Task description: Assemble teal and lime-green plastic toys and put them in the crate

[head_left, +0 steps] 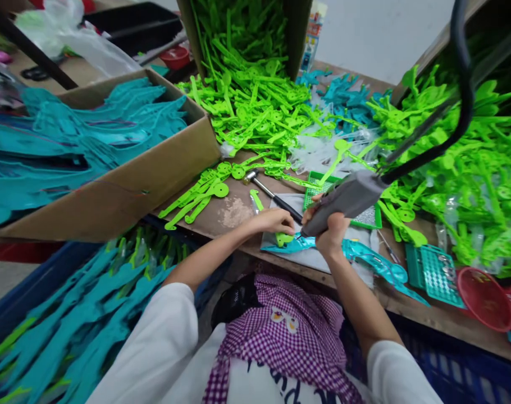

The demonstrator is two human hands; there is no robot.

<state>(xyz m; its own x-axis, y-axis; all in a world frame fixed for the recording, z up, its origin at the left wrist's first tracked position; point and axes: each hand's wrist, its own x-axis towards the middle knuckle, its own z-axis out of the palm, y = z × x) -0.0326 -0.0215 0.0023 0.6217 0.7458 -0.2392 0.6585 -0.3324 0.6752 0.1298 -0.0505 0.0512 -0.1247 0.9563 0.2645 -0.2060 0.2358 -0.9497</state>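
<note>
My right hand (330,229) is closed round a grey powered screwdriver (348,197) that hangs from a black cable. Its tip points down at a teal plastic part (365,259) lying on a grey pad (318,259). My left hand (276,220) presses a small lime-green plastic piece (284,239) onto the left end of the teal part, with the fingers curled over it. A hammer (269,191) with a black handle lies just behind my left hand.
Heaps of lime-green parts (255,106) cover the bench behind and to the right. A cardboard box (112,191) of teal parts stands at left. A blue crate (70,314) of assembled pieces sits below. Green screw trays (432,272) and a red bowl (485,300) are at right.
</note>
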